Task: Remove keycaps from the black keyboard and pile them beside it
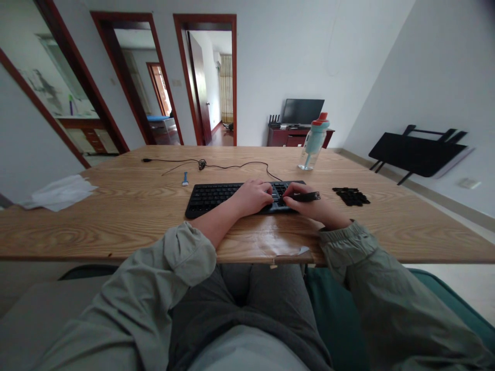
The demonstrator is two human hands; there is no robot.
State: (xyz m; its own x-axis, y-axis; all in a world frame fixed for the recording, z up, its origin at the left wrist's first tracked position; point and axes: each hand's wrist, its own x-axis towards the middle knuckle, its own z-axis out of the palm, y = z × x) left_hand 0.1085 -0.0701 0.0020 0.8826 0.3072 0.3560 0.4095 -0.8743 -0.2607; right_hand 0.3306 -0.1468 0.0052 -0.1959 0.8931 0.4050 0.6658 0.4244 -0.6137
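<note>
A black keyboard (214, 197) lies on the wooden table (127, 206) in front of me. My left hand (253, 196) rests on the keyboard's middle with its fingers curled over the keys. My right hand (309, 206) sits at the keyboard's right end, pinching a long black keycap (307, 196) that points right. A heap of loose black keycaps (351, 196) lies on the table to the right of that hand.
The keyboard's cable (232, 166) trails across the table behind it, and a small blue brush (185, 179) lies beside the cable. A teal water bottle (313, 141) stands at the back right. White paper (62, 191) lies at the left. A folded black table (419, 152) leans on the right wall.
</note>
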